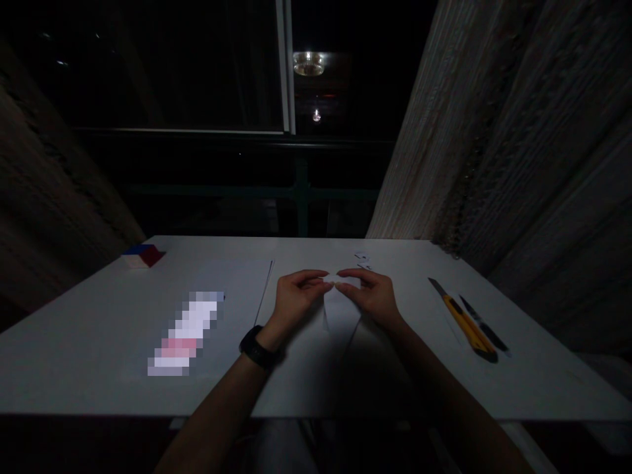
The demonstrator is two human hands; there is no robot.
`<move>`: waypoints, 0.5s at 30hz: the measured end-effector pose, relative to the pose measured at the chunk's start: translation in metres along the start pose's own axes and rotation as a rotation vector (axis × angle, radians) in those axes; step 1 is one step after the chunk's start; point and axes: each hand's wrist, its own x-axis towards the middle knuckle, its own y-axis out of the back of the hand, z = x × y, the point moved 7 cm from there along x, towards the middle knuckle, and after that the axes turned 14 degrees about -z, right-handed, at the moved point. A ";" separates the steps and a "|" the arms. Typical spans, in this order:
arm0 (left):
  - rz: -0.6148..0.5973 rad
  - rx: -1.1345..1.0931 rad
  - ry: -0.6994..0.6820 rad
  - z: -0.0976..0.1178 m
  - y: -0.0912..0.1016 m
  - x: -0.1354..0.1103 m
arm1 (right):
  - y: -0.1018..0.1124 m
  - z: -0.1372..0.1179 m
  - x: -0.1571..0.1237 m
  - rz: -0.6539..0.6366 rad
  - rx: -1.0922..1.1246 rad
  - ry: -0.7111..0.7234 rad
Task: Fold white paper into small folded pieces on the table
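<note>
A small white piece of paper [342, 315] is held up over the middle of the table, its upper edge between both hands. My left hand [302, 296] pinches that edge from the left, thumb and index finger close together; a dark watch [259, 347] is on its wrist. From the right, my right hand [369, 293] pinches the same edge, its thumb almost touching the left thumb. The paper hangs down below the fingertips, and shadow blurs its lower part. Just behind the right hand lie small paper pieces with dark marks [363, 257].
The white table [99, 329] bears a blurred-out bright phone-like screen [185, 332] at left and a red, white and blue cube [141, 255] in the back corner. At right lie a yellow box cutter [464, 320] and a dark pen-like tool [484, 326]. Curtains [419, 131] flank the dark window.
</note>
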 end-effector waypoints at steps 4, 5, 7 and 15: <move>0.001 0.010 -0.003 0.001 0.000 0.000 | 0.000 0.002 0.000 0.004 0.001 -0.010; -0.002 0.014 -0.004 0.001 0.000 0.000 | 0.000 0.003 0.000 0.004 0.000 -0.014; -0.004 0.013 -0.005 0.001 0.000 0.000 | 0.000 0.003 0.000 -0.001 -0.001 -0.016; -0.013 0.036 -0.033 0.003 0.000 0.000 | 0.001 0.000 0.001 0.002 0.002 -0.004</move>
